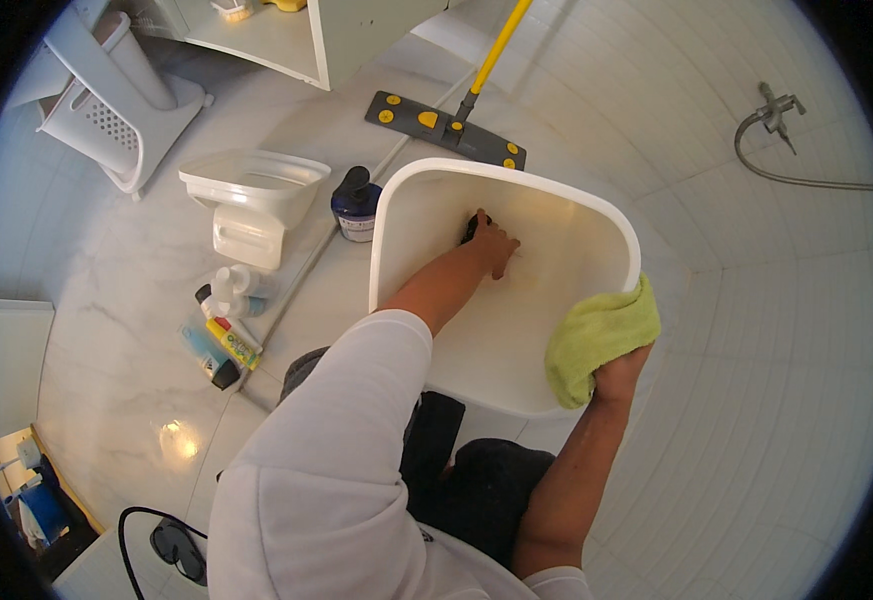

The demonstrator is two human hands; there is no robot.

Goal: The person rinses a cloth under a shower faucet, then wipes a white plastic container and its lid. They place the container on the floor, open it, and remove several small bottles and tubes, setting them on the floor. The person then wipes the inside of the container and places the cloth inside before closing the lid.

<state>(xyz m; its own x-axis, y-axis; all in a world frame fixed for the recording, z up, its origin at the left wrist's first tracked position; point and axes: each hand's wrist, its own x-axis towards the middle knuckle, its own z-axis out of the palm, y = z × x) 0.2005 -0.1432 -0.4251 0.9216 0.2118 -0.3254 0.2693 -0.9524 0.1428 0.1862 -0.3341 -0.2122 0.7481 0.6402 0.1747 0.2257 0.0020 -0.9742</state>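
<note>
A large white tub (546,180) with rounded corners stands before me, its opening facing up toward me. My left hand (494,248) reaches down inside it, fingers apart. Some of those fingers touch a small black thing (470,228) against the inner surface; its kind is partly hidden by the hand. At the tub's right rim, my right hand (621,375) grips a lime-green cloth (604,335), which drapes over the edge and hangs partly inside.
Left of the tub stand a dark blue pump bottle (355,205) and a white plastic bin-like piece (256,190). Several small bottles (226,330) lie nearer. A flat mop (446,127) lies behind the tub. A shower tap (776,110) is on the right wall; sunglasses (178,550) lie lower left.
</note>
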